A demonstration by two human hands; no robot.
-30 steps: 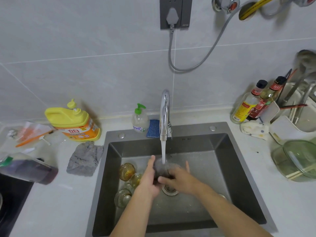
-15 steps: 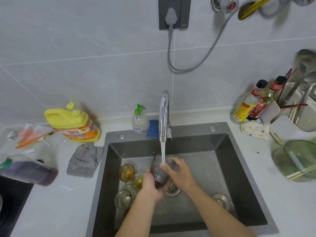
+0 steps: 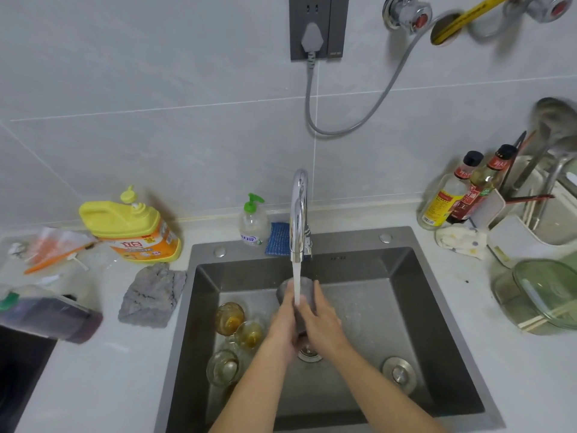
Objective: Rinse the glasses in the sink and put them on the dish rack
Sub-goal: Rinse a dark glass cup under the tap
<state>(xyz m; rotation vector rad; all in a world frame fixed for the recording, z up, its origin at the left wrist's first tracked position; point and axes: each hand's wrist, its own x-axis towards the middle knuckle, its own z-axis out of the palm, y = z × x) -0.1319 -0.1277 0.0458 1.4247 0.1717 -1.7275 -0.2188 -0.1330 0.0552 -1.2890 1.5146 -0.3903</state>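
Your left hand [image 3: 281, 328] and right hand [image 3: 320, 323] fingers curled round one grey glass [image 3: 307, 287] under the tap [image 3: 298, 210] stream, three amber glasses [image 3: 229, 314] just left of your fingers in the sink [image 3: 443, 323], one stopper [image 3: 399, 371] to their right

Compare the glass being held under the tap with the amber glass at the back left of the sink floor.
The held glass is smoky grey; the amber glass is yellow-brown. The held glass is gripped by the left hand and right hand in the water stream; the amber glass sits untouched on the sink floor, out of the stream. Both are see-through glasses inside the sink.
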